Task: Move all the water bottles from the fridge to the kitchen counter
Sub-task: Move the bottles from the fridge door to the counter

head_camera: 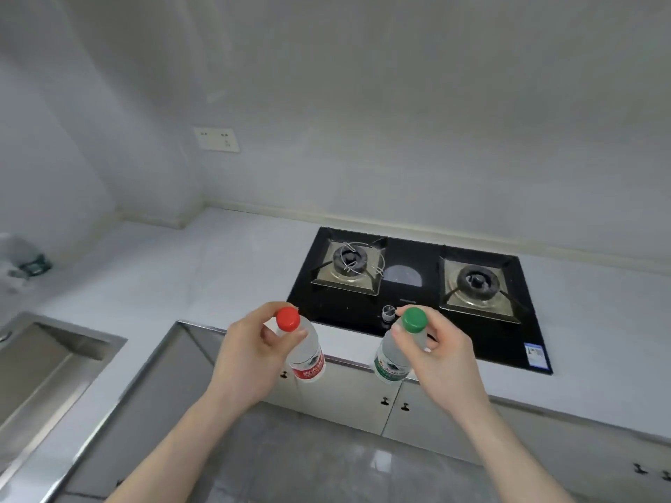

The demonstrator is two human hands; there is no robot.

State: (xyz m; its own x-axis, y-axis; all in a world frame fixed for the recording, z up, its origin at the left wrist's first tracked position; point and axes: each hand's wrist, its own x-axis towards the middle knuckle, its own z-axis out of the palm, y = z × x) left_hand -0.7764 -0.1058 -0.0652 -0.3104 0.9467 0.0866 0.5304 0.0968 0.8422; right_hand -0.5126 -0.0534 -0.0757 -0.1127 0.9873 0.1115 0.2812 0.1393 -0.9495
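The left hand (250,353) pinches the red-capped bottle (303,346) by its neck, thumb and fingers curled just under the cap, and the right hand (441,353) holds the green-capped bottle (394,352) the same way. Both bottles hang upright in the air, near the front edge of the kitchen counter (218,270) and not yet over it; their bases sit in front of the cabinet doors (348,397) below. Neither touches any surface.

The likeliest trouble comes from the grip itself. A neck pinch leaves the heavy body free to swing, so a quick reach forward could set a bottle rocking, and it may land tilted and topple. If the bottles are damp from the fridge, which cannot be told here, the fingers could slip on the plastic.

Placement matters too. The gas hob (417,295) lies straight ahead, its control knob (387,314) just beyond the green cap. A bottle set down there would stand on glass or a burner grate, uneven and not truly counter. The bare counter to the left of the hob is the safer spot, though the sink (47,361) lies at the near left, so a bottle put too far that way could tip in
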